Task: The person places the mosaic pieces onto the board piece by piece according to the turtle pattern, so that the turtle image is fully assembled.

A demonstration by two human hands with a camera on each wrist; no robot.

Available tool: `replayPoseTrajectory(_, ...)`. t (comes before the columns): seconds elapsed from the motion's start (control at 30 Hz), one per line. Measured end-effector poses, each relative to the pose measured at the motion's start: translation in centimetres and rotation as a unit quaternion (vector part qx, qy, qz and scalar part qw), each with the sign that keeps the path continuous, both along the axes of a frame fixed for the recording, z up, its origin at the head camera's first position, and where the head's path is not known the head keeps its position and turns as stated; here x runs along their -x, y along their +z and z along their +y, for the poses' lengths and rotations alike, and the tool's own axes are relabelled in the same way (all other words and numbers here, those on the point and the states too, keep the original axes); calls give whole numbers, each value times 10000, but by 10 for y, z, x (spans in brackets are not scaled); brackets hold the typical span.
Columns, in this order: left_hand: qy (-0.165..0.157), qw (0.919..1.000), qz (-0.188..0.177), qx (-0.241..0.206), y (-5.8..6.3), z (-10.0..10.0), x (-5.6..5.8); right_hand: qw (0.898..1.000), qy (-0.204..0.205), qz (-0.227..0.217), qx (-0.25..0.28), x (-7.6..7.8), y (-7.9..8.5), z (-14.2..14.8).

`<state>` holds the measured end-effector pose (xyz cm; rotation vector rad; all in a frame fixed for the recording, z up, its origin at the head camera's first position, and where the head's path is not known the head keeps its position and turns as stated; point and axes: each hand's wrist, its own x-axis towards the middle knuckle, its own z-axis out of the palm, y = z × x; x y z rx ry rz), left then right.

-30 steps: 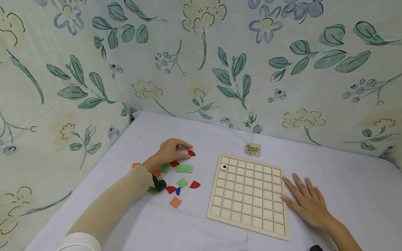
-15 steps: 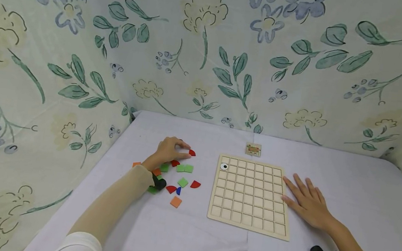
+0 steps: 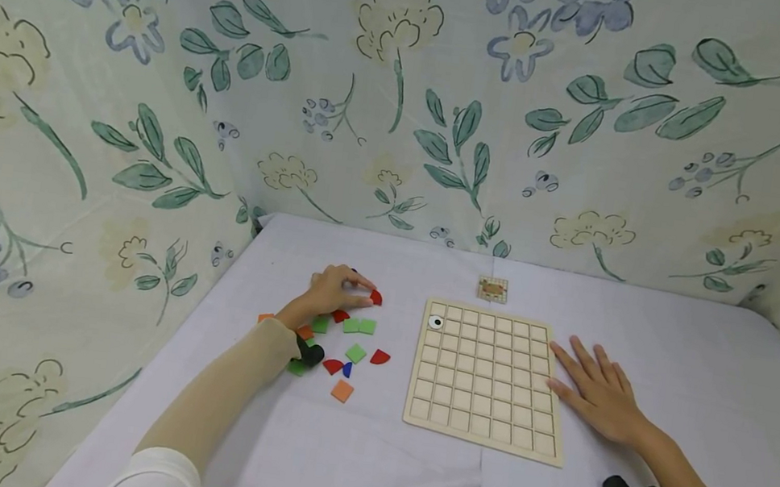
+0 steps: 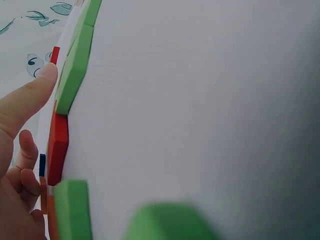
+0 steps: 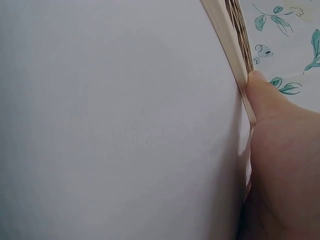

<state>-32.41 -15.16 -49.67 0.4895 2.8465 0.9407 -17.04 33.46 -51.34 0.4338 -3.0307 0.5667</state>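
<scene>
With thumb and index finger, my left hand pinches a red quarter-circle tile at the far side of the loose pieces. In the left wrist view the thumb tip meets that red tile, while the index finger is hidden. My right hand lies spread flat on the table, its thumb and index fingertips at the right edge of a wooden grid board. The right wrist view has the thumb against the board's edge. One round white tile with a black dot sits in the board's upper-left cell.
Green squares, more red quarter-circles, orange squares and a small blue piece lie scattered left of the board; the left forearm hides some. A small patterned card lies beyond the board. Floral cloth hangs behind the white-covered table.
The red tile between my left fingers has turned a little and shifted slightly to the right. My right hand and the board stay put.
</scene>
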Motion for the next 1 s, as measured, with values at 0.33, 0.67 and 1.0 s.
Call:
replayPoseTrajectory(0.33, -540, 9980, 39, -316, 10, 15, -4, 9996, -13, -207, -175, 0, 7, -2)
replayPoseTrajectory(0.67, -763, 9947, -54, -680, 27, 56, -14, 9994, -33, -293, -197, 1, 7, -2)
replayPoseTrajectory(1.0, -523, 9978, 63, -394, 26, 97, -23, 9992, -35, -343, -218, 2, 8, -2)
